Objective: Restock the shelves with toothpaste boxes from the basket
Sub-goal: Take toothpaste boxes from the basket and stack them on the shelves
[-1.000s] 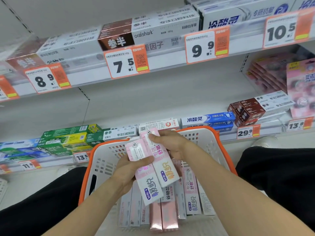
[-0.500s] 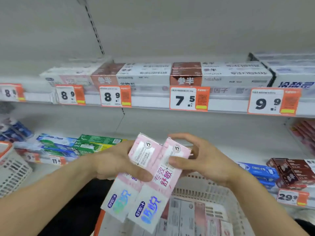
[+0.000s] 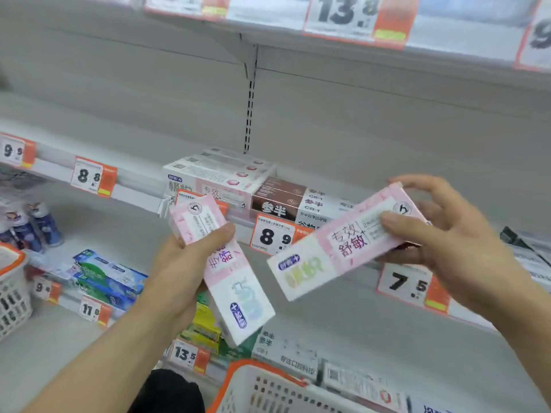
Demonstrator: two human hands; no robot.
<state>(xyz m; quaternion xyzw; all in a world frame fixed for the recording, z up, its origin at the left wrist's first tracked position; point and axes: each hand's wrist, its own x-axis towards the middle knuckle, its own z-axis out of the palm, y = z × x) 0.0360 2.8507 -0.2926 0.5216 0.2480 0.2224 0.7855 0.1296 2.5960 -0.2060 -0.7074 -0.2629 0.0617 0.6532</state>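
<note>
My left hand [image 3: 182,269] grips a pink and white toothpaste box [image 3: 226,275] that points down and to the right. My right hand [image 3: 447,234] pinches the end of a second pink and white box [image 3: 337,248], held almost level in front of the middle shelf [image 3: 134,195]. On that shelf stands a stack of matching pink boxes [image 3: 220,174], behind both held boxes. The white basket with an orange rim [image 3: 268,386] is at the bottom centre; its contents are out of sight.
Brown and white boxes [image 3: 286,201] lie right of the pink stack. Green, blue and yellow boxes [image 3: 110,278] fill the lower shelf at left. Another basket [image 3: 12,287] sits at the left edge. Orange price tags [image 3: 92,177] line the shelf fronts.
The two boxes, held together over the basket before, are now apart, one in each hand, and raised to the middle shelf. My view has swung upward.
</note>
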